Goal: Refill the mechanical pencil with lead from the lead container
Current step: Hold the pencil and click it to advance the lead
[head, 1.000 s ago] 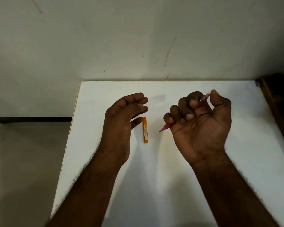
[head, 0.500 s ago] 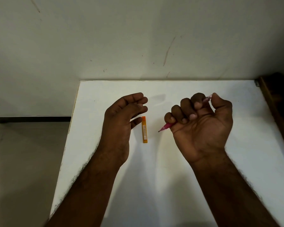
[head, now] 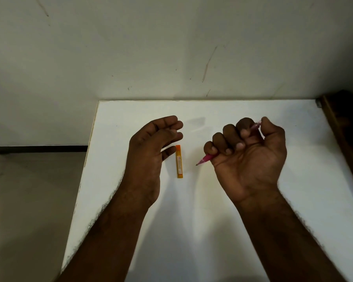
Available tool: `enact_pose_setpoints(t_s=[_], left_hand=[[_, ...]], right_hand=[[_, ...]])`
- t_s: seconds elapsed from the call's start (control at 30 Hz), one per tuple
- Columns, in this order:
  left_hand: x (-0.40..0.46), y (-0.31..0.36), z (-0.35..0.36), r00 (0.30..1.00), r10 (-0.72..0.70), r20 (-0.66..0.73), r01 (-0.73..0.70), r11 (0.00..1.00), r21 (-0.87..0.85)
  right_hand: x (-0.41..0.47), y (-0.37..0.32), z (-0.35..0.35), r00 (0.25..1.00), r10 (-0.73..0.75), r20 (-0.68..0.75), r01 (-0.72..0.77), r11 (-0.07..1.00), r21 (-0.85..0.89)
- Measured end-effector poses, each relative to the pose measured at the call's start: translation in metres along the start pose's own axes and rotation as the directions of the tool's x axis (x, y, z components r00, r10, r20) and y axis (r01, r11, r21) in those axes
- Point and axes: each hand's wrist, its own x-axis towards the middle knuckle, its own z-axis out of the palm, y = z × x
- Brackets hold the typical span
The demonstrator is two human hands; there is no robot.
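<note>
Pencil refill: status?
Right hand grips the pink pencil, tip down-left. Left hand open, beside the orange lead container lying untouched on the table. Nothing in the way.

White table (head: 232, 110) butts vs scuffed off-white wall (head: 171, 47); dark wood furniture (head: 346, 127) at table's right; pale floor (head: 29, 200) left.

Just one head-worn wide-angle cam here, looking forward and steeply down from close above the white surface (head: 253, 231), wall (head: 171, 47) filling the top half.
</note>
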Motion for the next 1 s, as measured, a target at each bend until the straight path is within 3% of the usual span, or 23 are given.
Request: enact_pose_setpoints(t_s=[1.0], left_hand=[[-0.0011, 0.0011, 0.0002, 1.000, -0.008, 0.005, 0.008, 1.000, -0.005]], right_hand=[[-0.0004, 0.0009, -0.0006, 1.000, 0.013, -0.007, -0.013, 1.000, 0.027]])
